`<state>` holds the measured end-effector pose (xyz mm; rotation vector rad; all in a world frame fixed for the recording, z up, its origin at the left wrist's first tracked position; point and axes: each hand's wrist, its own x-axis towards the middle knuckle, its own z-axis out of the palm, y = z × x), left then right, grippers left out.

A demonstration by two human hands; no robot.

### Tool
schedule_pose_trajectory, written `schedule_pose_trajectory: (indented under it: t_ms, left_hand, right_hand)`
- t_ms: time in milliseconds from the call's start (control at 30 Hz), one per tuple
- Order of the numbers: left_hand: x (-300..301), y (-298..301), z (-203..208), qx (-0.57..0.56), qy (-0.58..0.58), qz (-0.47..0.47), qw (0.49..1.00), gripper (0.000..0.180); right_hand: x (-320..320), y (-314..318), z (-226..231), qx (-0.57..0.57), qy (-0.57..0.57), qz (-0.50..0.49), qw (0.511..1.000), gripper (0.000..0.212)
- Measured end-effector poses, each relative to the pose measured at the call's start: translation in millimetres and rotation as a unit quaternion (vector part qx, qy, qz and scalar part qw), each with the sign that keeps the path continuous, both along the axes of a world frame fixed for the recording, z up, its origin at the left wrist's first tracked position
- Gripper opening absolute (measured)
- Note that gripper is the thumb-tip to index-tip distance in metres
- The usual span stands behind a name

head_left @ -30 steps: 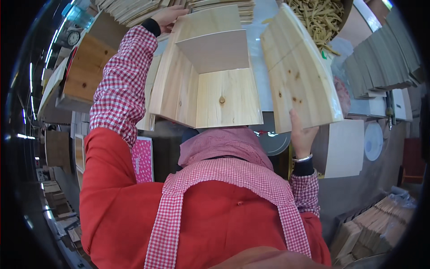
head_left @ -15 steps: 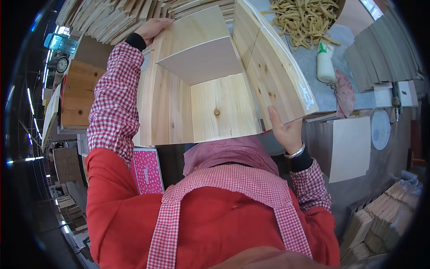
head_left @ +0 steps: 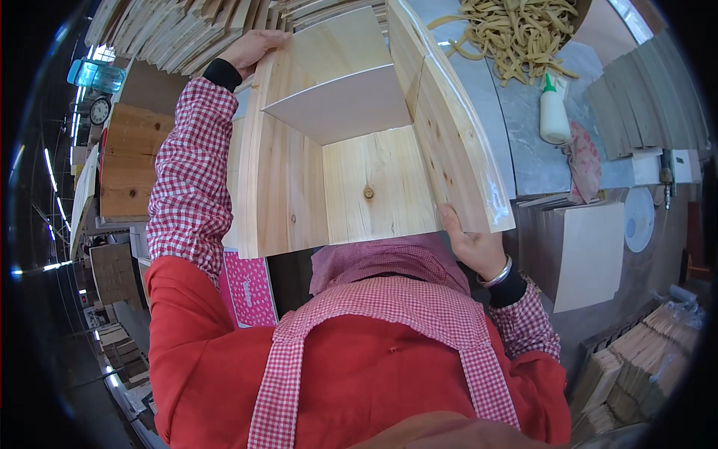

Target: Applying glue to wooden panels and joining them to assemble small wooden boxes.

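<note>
1 bottle (head_left: 554, 116), 1 cloth (head_left: 585, 161), 1 strip heap (head_left: 514, 34); all right of wooden box (head_left: 374, 165)

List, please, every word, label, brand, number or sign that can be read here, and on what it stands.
Pink patterned panel: white lettering, which I do not copy out.
Round clock: dial marks too small to read.
White bottle with green tip: no readable label.
Wooden box: no writing visible.

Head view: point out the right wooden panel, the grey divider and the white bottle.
Right wooden panel (head_left: 447, 142), head view: inner face.
Grey divider (head_left: 348, 106), head view: broad face.
White bottle (head_left: 553, 121), head view: its body.
</note>
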<state>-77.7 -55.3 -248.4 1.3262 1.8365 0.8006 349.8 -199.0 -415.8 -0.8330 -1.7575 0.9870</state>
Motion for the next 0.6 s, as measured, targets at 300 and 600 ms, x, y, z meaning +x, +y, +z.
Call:
schedule_pose_trajectory:
  t_ms: [300,600]
  left_hand:
    - [-7.2,3.8,-10.4,0.023,-0.008,-0.013,1.0,0.03]
    - [-0.8,8.6,-10.7,0.019,0.019,-0.01,1.0,0.03]
  right_hand:
    - [-11.6,-3.7,3.8,0.043,-0.054,0.032,0.997,0.045]
    - [-13.5,-4.2,0.4,0.04,-0.097,0.036,0.994,0.052]
